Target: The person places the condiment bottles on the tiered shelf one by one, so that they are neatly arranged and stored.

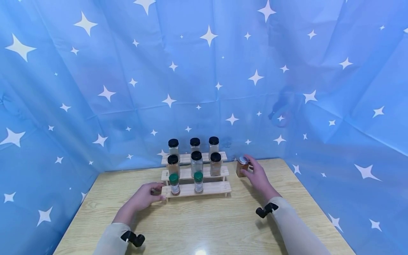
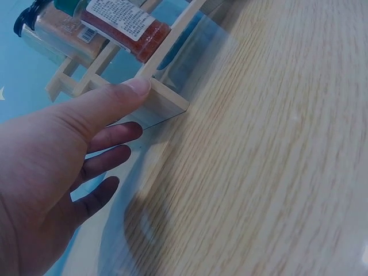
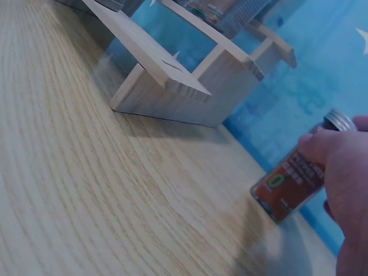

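My right hand (image 1: 258,179) holds a small glass spice jar (image 1: 241,170) with a silver lid and reddish-brown contents, to the right of a three-tier wooden spice rack (image 1: 185,191). Thumb and fingers are around the jar's upper part; its label (image 3: 293,175) faces the right wrist camera. Whether its base touches the table cannot be told. At the rack's left end is my left hand (image 1: 145,196). Its thumb (image 2: 123,95) touches the end of the front shelf, while three fingers hang loosely apart from it and the index finger is hidden.
Two green-capped spice bottles (image 1: 174,185) stand on the front shelf. Several black-lidded jars (image 1: 196,164) fill the middle and back tiers. A blue star-patterned curtain (image 1: 204,78) hangs behind and beside the wood-grain table (image 1: 204,223).
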A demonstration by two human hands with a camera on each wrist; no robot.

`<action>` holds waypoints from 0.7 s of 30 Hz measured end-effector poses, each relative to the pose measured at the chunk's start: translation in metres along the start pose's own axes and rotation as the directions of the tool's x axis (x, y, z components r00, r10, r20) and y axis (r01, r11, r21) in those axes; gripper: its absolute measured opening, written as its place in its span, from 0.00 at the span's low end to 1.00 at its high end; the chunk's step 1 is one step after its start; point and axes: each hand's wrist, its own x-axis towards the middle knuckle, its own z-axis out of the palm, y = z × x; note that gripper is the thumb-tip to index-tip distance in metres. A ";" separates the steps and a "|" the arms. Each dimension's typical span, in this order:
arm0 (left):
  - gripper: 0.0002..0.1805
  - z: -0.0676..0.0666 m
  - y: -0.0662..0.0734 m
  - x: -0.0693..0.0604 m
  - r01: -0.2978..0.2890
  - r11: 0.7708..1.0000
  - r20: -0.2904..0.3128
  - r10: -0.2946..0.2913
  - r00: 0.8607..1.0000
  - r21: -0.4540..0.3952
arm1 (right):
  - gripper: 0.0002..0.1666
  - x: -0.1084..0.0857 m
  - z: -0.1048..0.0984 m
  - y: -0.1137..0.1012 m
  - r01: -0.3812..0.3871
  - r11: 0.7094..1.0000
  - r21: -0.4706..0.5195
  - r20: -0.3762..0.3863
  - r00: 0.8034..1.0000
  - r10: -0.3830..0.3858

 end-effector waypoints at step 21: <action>0.30 0.001 -0.001 0.000 0.000 1.000 0.001 0.000 1.000 0.006 | 0.37 0.002 0.004 -0.002 -0.024 0.999 0.023 -0.065 0.998 0.026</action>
